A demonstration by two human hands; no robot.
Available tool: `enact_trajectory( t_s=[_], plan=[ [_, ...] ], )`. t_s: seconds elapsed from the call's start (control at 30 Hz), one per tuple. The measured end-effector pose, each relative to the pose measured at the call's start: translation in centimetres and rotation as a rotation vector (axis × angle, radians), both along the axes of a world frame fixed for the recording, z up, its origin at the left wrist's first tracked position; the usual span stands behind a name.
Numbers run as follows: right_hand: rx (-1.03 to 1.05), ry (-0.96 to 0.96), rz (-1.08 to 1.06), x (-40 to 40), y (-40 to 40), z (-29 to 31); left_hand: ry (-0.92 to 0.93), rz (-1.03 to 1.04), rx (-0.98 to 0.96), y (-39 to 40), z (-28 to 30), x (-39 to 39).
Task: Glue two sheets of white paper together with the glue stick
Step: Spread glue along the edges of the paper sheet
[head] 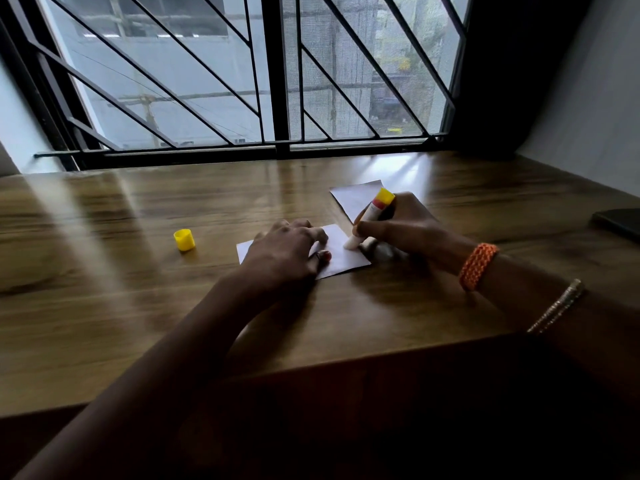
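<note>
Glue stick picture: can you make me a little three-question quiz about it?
1. True or false: the yellow cap is on the glue stick.
2. Which hand presses the near paper sheet flat?
A. left hand
B. right hand
3. Fill in: the second paper sheet lies ___ the right hand, towards the window.

Key: 1 false, it sits on the wooden table; 2 A; 3 behind.

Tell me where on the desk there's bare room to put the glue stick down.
Bare wood lies left of the yellow cap, and along the near edge of the desk. It is crowded in the middle: left hand on the near sheet, right hand gripping the glue stick, far sheet behind.
</note>
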State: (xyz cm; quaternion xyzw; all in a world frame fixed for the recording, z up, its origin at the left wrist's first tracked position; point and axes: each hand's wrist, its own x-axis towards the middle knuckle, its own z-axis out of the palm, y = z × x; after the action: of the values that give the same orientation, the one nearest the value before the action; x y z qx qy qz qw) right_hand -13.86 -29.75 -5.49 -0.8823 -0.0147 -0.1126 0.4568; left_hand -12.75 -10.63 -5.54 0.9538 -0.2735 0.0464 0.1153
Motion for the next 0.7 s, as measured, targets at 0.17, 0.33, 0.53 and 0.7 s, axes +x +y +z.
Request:
enact_trajectory(
  t_s=[0.17, 0.33, 0.53, 0.7],
  plan=[
    [0.002, 0.047, 0.078, -1.4, -0.7, 0.6, -0.009, 0.002, 0.001, 0.0, -0.1, 0.0],
    [0.136, 0.071, 0.073, -0.5, -1.4, 2.7, -0.038, -0.038, -0.005, 0.1, 0.2, 0.0],
    [0.477, 0.115, 0.053, 3.3, 0.2, 4.4, -0.032, -0.193, -0.090, 1.1, 0.9, 0.9],
    [0.644, 0.154, 0.112, 6.9, 3.9, 4.2, -0.026, -0.139, -0.242, 4.3, 2.6, 4.6]
  ],
)
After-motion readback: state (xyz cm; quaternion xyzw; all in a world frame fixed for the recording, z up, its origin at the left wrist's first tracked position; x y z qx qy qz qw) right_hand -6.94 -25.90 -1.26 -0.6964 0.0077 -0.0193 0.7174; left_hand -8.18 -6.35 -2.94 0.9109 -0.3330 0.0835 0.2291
